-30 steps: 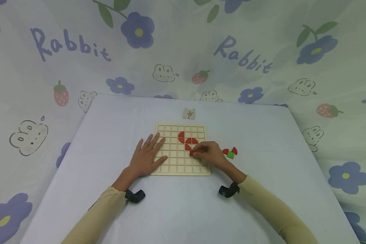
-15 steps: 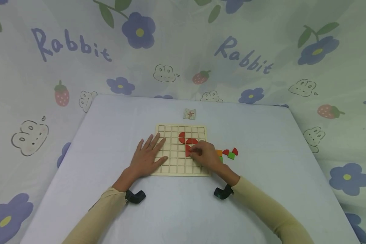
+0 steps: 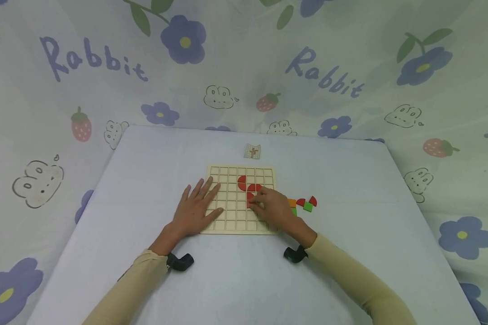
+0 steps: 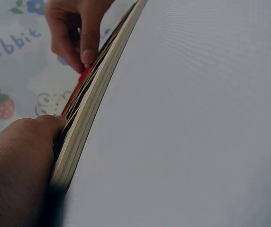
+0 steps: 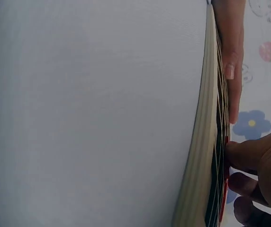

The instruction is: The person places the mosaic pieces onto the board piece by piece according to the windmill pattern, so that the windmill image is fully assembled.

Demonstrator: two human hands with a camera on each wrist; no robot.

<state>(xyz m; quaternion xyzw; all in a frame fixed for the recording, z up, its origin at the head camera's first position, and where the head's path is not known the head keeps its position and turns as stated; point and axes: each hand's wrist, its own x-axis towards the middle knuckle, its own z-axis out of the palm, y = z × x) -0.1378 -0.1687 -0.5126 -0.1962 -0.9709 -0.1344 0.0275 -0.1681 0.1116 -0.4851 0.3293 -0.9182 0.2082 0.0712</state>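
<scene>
A pale wooden grid board [image 3: 231, 198] lies on the white table. The left hand [image 3: 193, 210] rests flat on its left side, fingers spread. Over the right half, the right hand [image 3: 277, 210] pinches a red piece [image 3: 250, 202] at a grid cell. Just above are a red half-round [image 3: 254, 187] and another red shape [image 3: 241, 183], both set in the grid. In the left wrist view, the right hand's fingertips meet red at the board's surface [image 4: 93, 101]. The right wrist view has the thumb against a red piece [image 5: 227, 165], other fingers curled beside it.
Right of the board lie an orange piece [image 3: 292, 203], a green square [image 3: 307, 206] and red pieces [image 3: 312, 201], some partly behind the right hand. A small patterned card [image 3: 252, 151] lies beyond the board. A printed curtain [image 3: 244, 58] hangs behind the table.
The right hand has shifted slightly left over the board, uncovering the orange and green pieces beside it. The red piece at its fingertips has moved left against its neighbour. The left hand stays put.
</scene>
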